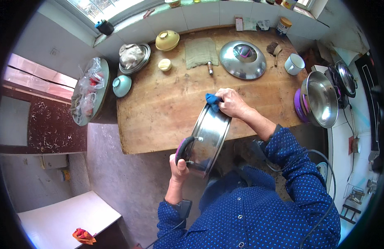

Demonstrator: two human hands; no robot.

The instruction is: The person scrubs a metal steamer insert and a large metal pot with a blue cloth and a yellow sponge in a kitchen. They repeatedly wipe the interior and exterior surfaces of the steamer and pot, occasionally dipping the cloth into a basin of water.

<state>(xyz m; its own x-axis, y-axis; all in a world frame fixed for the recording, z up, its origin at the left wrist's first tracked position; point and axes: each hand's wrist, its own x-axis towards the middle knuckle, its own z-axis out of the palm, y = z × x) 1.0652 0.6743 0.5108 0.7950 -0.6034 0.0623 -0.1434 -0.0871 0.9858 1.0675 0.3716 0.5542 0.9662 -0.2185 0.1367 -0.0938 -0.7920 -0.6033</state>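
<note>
A shallow stainless steel pot (pixel 210 133) is tilted on its side over the near edge of the wooden table (pixel 154 124). My left hand (pixel 179 169) grips its black and purple side handle (pixel 183 149). At the far end of the pot, my right hand (pixel 231 102) is closed on a bunched blue cloth (pixel 213 99) and presses it against the rim. The inside of the pot faces away from view. Beyond my hands on the tabletop lies a domed steel lid (pixel 226 63) with a black and purple knob.
A woven cloth (pixel 199 51), yellow bowl (pixel 167 40), light blue bowl (pixel 122 86), brush (pixel 276 51) and white enamel mug (pixel 294 64) are on the table. At right, a steel pan (pixel 322 99) stands beside a purple ring (pixel 299 105). A cable (pixel 330 168) loops by my right sleeve.
</note>
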